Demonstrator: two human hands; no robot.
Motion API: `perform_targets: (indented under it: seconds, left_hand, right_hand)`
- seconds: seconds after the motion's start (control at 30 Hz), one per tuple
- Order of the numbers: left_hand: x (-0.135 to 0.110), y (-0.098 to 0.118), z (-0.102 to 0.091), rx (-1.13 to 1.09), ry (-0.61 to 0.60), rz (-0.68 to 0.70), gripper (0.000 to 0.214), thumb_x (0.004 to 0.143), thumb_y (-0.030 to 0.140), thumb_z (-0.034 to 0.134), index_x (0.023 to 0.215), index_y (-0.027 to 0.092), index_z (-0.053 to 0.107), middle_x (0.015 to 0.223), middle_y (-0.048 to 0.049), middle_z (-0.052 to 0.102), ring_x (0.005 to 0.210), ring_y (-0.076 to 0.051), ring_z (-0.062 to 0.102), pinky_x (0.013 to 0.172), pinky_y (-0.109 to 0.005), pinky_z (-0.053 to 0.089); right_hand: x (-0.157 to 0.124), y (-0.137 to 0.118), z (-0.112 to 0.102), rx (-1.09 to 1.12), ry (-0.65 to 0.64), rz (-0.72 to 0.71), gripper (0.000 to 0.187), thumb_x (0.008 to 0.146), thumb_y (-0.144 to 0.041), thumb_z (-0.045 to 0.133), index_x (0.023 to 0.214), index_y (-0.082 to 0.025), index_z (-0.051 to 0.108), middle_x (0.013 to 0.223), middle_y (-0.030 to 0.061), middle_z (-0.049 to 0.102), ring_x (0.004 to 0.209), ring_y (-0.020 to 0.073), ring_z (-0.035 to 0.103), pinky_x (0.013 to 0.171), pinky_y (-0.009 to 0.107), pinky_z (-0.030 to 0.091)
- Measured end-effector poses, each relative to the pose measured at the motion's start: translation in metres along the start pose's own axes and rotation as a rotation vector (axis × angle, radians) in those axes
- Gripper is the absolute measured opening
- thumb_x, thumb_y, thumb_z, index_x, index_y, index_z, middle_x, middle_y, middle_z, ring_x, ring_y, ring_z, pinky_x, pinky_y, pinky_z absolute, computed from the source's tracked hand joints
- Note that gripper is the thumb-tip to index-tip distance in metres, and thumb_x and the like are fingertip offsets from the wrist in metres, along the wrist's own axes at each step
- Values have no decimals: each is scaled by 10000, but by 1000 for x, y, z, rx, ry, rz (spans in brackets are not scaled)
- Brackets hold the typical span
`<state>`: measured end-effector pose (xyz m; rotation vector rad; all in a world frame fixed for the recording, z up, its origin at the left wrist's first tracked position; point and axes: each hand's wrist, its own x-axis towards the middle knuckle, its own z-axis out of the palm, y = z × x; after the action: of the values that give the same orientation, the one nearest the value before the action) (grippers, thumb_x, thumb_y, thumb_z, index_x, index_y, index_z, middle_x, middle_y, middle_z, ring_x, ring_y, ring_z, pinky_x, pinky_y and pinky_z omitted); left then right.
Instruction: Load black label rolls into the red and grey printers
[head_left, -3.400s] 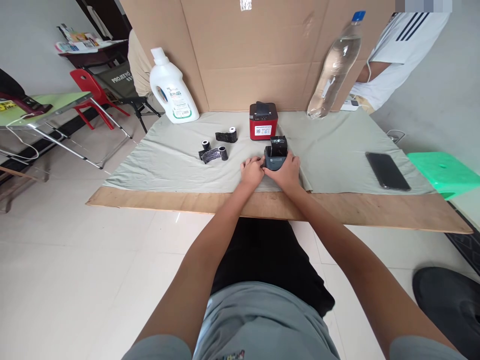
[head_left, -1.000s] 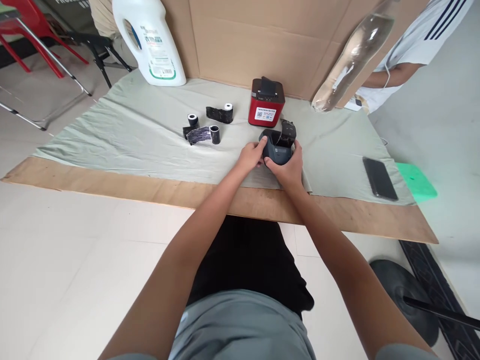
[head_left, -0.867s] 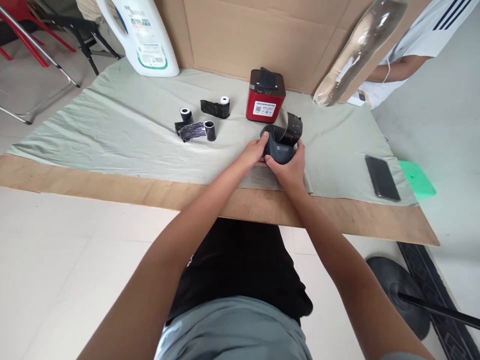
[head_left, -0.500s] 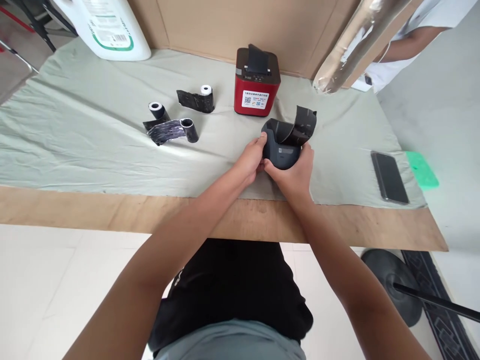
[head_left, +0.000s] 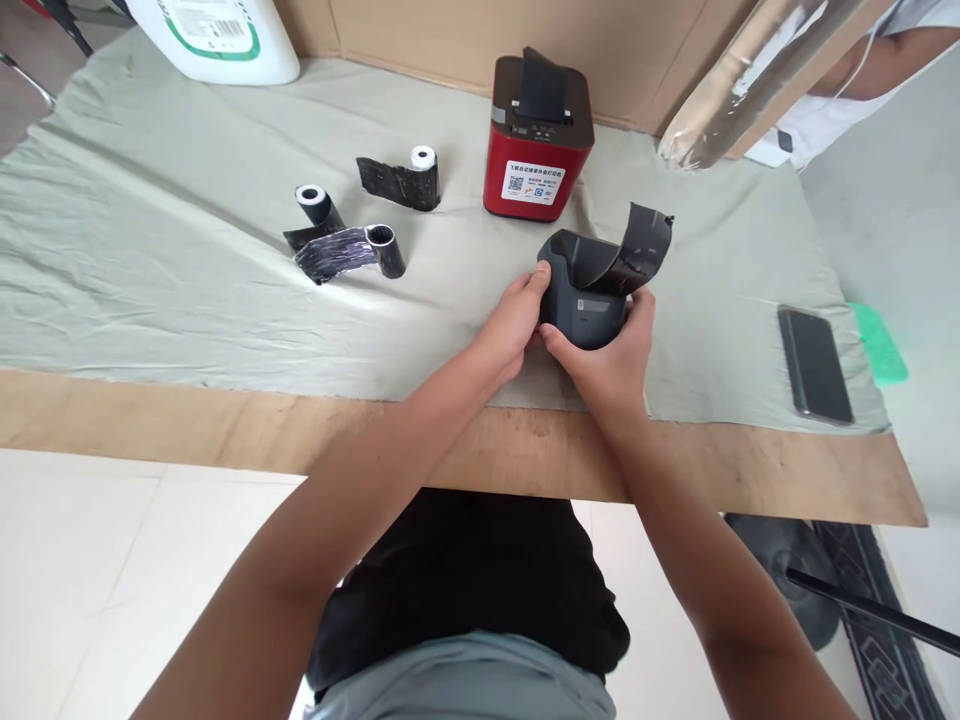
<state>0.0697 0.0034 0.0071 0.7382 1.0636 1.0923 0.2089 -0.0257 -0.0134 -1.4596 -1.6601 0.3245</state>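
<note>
Between my hands is a dark grey portable printer [head_left: 592, 318], with a curled strip of black paper [head_left: 643, 245] sticking up out of its top. My left hand [head_left: 519, 318] grips its left side, thumb on the upper edge. My right hand [head_left: 619, 350] wraps round its right and near side, thumb across the front; the fingers underneath are hidden. Just behind stands a red printer [head_left: 529, 150] with a white label and black paper [head_left: 544, 88] rising from its slot. Partly unrolled black paper rolls lie to the left: one roll [head_left: 426, 180] at the back, others [head_left: 320, 207] nearer.
A grey-green cloth [head_left: 187, 300] covers the table, whose bare wooden edge [head_left: 225, 408] faces me. A white jug [head_left: 225, 40] stands at back left, before a cardboard panel [head_left: 465, 40]. A phone [head_left: 815, 365] lies at right by a green piece [head_left: 877, 345]. Another person's arm [head_left: 885, 62] shows behind wrapped rolls [head_left: 742, 85].
The view has shifted slightly, so the things on the table sit a little differently in frame. Both hands keep the same hold on the grey printer.
</note>
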Motion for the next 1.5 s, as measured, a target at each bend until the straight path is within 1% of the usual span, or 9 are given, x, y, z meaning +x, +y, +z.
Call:
perform_targets:
  seconds: [0.23, 0.47, 0.67, 0.77, 1.0, 1.13, 1.27, 1.37, 1.5]
  left_hand:
    - [-7, 5, -2, 24, -2, -24, 516, 1057, 679, 410, 1197, 249, 659, 1138, -63, 778, 1167, -264, 740, 978, -397, 640]
    - [-15, 11, -2, 153, 59, 42, 490, 1059, 653, 435, 1062, 223, 669, 1126, -60, 767, 1225, -283, 704, 1067, -417, 587]
    - [-17, 16, -2, 98, 33, 0, 385, 1088, 527, 415, 1045, 221, 644, 1130, -71, 769, 1162, -286, 738, 975, -417, 629]
    - [-18, 17, -1, 94, 41, -9, 358, 1091, 492, 409, 1063, 221, 641, 1113, -70, 775, 1137, -281, 750, 969, -420, 634]
    - [-23, 18, -3, 104, 22, 8, 402, 1059, 575, 463, 1052, 214, 640, 1097, -90, 776, 1109, -306, 770, 1010, -487, 625]
    - [-26, 19, -3, 89, 21, 15, 411, 1043, 593, 483, 1035, 212, 635, 1094, -95, 781, 1123, -314, 767, 1016, -479, 620]
    - [-28, 23, -3, 97, 23, 33, 376, 1040, 557, 499, 994, 205, 623, 1057, -92, 774, 1102, -304, 766, 1009, -461, 620]
    - [-26, 24, -5, 129, 20, 55, 314, 1037, 503, 539, 954, 206, 599, 1009, -72, 743, 1073, -279, 756, 986, -438, 630]
    - [-20, 21, -8, 187, 39, 98, 328, 1023, 523, 583, 913, 215, 566, 922, -45, 673, 1054, -260, 731, 972, -441, 636]
  right_hand:
    - [-2, -2, -1, 49, -8, 51, 957, 671, -582, 874, 1446, -268, 410, 1377, 126, 534, 1308, 355, 579, 1051, 620, 557]
    - [-1, -6, -4, 69, -29, 72, 882, 695, -578, 852, 1404, -262, 435, 1328, 118, 565, 1235, 327, 616, 1003, 578, 583]
    - [-1, -15, -5, 122, -23, 137, 865, 688, -558, 839, 1397, -240, 457, 1318, 120, 575, 1234, 328, 617, 1032, 564, 565]
    - [-1, -14, -5, 130, -16, 137, 893, 692, -566, 827, 1432, -245, 444, 1339, 123, 554, 1263, 341, 601, 1054, 568, 550]
    - [0, -9, -5, 119, -35, 80, 824, 751, -580, 803, 1428, -270, 450, 1310, 102, 584, 1211, 306, 632, 1009, 521, 582]
    - [0, -10, -6, 138, -29, 123, 890, 724, -587, 822, 1453, -246, 440, 1326, 121, 579, 1233, 323, 623, 1017, 537, 578]
    - [-1, -9, -7, 139, -47, 101, 905, 738, -599, 813, 1478, -256, 421, 1328, 117, 577, 1236, 321, 622, 1022, 539, 575]
    - [-2, -8, -8, 150, -60, 92, 903, 755, -604, 803, 1494, -268, 406, 1323, 112, 583, 1227, 315, 630, 1017, 535, 579]
    - [-2, -9, -8, 163, -67, 78, 935, 753, -610, 806, 1511, -259, 387, 1302, 119, 589, 1204, 321, 636, 990, 543, 588]
